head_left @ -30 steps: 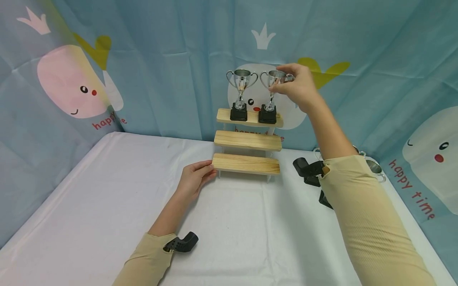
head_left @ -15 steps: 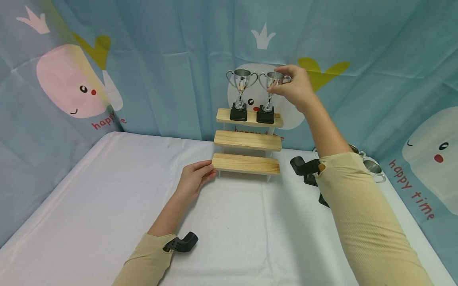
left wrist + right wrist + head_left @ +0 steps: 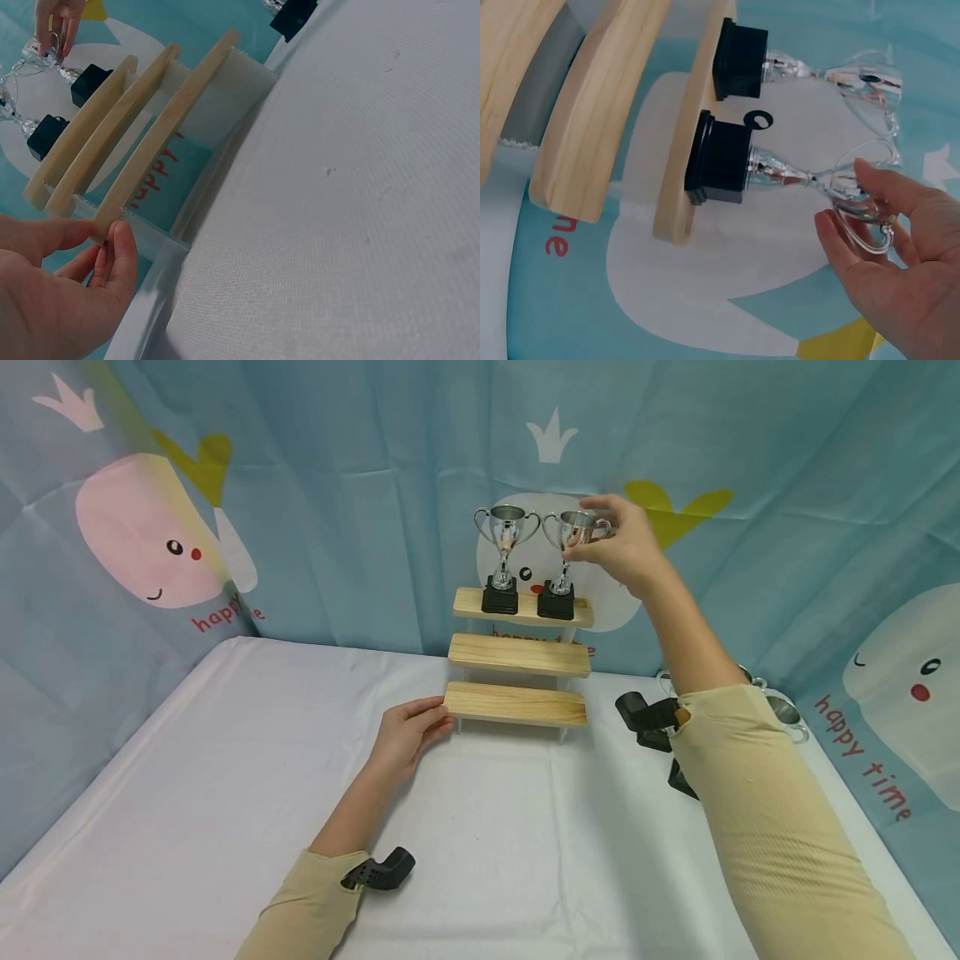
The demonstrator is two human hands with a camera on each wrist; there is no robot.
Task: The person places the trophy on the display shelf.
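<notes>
A three-tier wooden display stand stands against the backdrop. Side by side on its top tier are two silver trophies with black bases, the left trophy and the right trophy. My right hand holds the right trophy by its cup, thumb on the near side and fingers at the rim and handle. That trophy's base sits on the top tier board in the right wrist view. Down at the lowest tier, my left hand pinches the left end of the board between thumb and fingers.
Several more trophies stand at the right of the table, partly hidden behind my right sleeve. A white cloth covers the table. A blue printed curtain hangs close behind the stand.
The right trophy has shifted slightly left on the top tier, toward the other trophy. Since then my right hand has moved back a little to the right; my left hand has stayed put.
</notes>
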